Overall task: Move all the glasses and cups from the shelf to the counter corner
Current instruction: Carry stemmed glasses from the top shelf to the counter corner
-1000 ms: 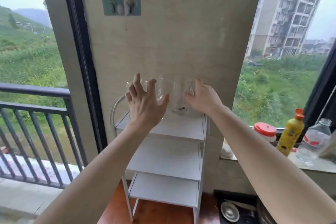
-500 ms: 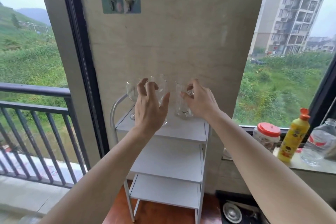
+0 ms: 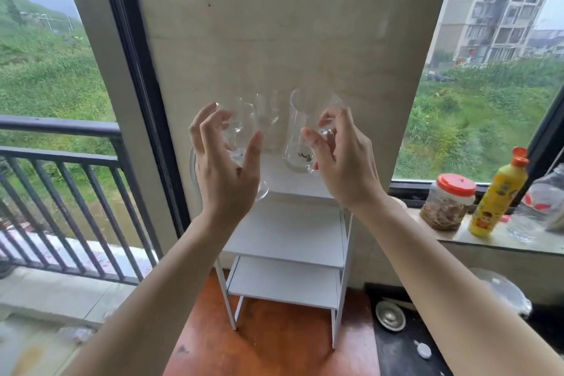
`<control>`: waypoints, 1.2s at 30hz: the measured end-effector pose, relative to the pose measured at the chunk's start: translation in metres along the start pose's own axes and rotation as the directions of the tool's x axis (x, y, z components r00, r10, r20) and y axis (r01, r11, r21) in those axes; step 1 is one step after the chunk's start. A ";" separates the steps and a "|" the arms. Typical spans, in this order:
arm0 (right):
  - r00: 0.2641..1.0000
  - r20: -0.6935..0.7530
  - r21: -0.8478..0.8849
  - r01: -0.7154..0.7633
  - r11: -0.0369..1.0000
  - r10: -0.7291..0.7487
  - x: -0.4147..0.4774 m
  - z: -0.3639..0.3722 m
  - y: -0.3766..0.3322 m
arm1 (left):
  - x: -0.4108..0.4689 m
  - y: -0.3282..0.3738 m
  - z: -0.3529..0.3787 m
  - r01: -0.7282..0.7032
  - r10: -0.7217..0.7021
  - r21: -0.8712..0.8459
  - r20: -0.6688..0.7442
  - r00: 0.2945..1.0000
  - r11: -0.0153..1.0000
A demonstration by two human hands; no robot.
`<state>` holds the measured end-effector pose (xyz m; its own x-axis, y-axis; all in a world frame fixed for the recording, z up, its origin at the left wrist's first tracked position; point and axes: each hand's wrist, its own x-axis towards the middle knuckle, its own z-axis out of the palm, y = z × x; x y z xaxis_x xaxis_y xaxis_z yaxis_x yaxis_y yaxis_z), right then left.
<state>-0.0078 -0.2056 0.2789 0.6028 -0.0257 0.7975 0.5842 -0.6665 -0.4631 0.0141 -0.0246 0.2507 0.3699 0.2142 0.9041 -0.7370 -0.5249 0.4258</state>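
Clear glass mug [image 3: 297, 134] upright above white shelf [image 3: 287, 235], right hand [image 3: 341, 162] fingers gripping its handle; stemmed glass [image 3: 241, 137] upright, left hand [image 3: 225, 168] curled around, stem hidden.

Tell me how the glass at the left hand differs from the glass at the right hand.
The stemmed glass has a round bowl on a wide flat foot; the handled glass is a tall cup with a side handle. The stemmed glass looks empty, while the handled glass holds dark bits at its bottom. The left hand curls around the stemmed glass with fingers spread; the right hand pinches the handled glass by its handle. Both are clear glass, above the white shelf.
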 end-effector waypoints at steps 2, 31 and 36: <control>0.998 -0.050 0.028 0.031 0.999 -0.029 -0.012 -0.002 -0.006 | -0.008 0.001 -0.004 -0.007 0.007 -0.011 -0.001 1.000 1.000; 0.790 -0.530 -0.482 -0.579 0.658 0.307 -0.504 -0.591 -0.083 | -0.362 0.569 0.082 0.284 0.169 -0.576 0.607 0.776 0.766; 0.644 -0.709 -0.478 -0.738 0.477 0.287 -0.598 -0.686 -0.110 | -0.434 0.693 0.112 0.374 0.376 -0.718 0.651 0.659 0.587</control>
<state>-0.8057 -0.6282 0.1185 0.1705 -0.7358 0.6554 -0.4254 -0.6549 -0.6246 -0.5935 -0.5731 0.1493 0.3348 -0.5927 0.7325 -0.7003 0.3636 0.6143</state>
